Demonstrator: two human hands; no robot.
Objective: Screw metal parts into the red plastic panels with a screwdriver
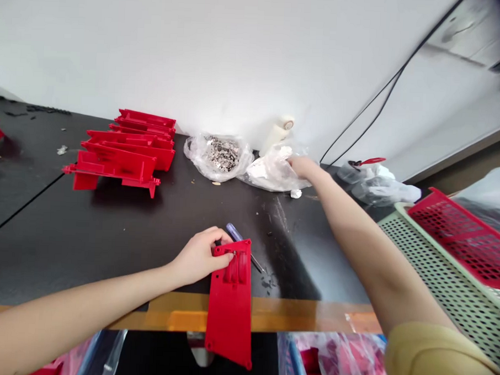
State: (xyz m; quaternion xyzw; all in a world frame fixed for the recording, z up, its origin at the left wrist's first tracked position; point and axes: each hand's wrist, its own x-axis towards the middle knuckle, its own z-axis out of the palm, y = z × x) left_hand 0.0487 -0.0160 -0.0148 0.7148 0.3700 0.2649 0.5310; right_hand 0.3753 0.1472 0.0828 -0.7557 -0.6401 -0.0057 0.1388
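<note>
Black worktop (107, 231) bore stacked red plastic housings (127, 149) towards the back. A matching red housing (230, 308) overhung its front edge, held by the left hand (197, 257), whose grip had closed on the housing's upper end, fingers (214, 238) curled round it. Just beyond lay a blue-handled screwdriver (235, 234). The right hand (303, 167) touched a white plastic bag (271, 174), though how far its grip had closed could not be told. Beside that sat a clear bag of metal scraps (218, 155).
</note>
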